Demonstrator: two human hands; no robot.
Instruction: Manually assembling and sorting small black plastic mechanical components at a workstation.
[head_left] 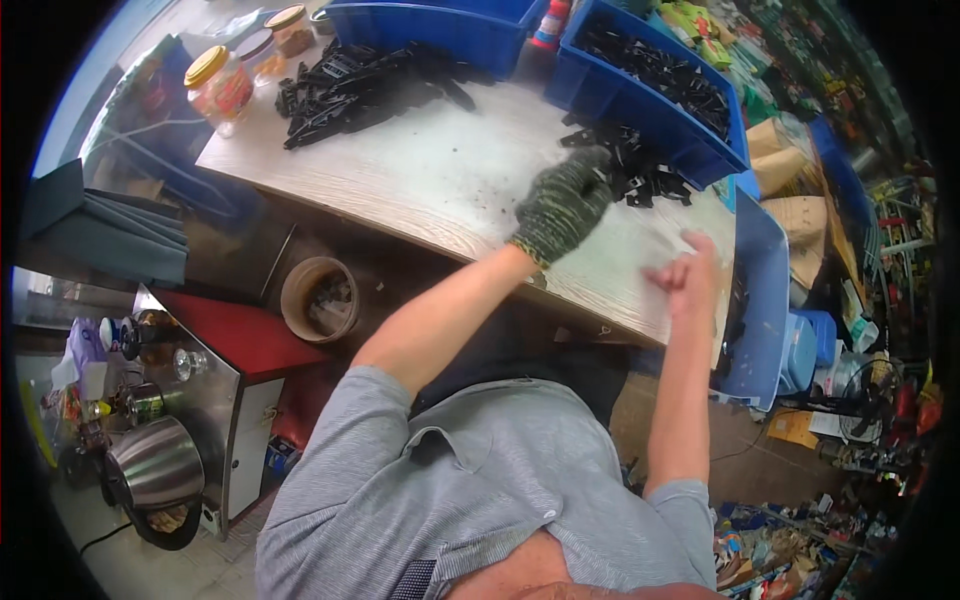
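A loose scatter of small black plastic pieces (655, 185) lies on the far right part of a pale, wood-grained table (400, 185), just in front of a deep blue bin (640, 118). The person's left hand (565, 205), in a dark green-grey knitted glove, is at the left edge of this scatter, back of the hand upward. Its fingers bend toward the pieces, but their tips are blurred and partly hidden, so how far they are open, and whether they grip a piece, cannot be told.

The right hand (692, 278) (bare, unlike the left) is near the table's right end, nearer the body than the scatter. The index finger stretches out, the thumb stands apart from it and the other fingers curl in; motion blurs them, and whether something small is held cannot be told.

The blue bin behind the scatter is filled with more black pieces. Across the table, toward the far left, lies a larger heap of long black parts (370, 90), with a second blue bin (430, 38) behind it. Lidded clear jars (220, 92) stand at the left corner.

Beyond the table's right end is a lighter blue bin (762, 300). Below the near edge, to the left, sits a round bucket (291, 300) with pale scraps inside, beside a red-topped cabinet (240, 330). A shiny metal pot (160, 465) is further left. The person wears a grey shirt (480, 490).
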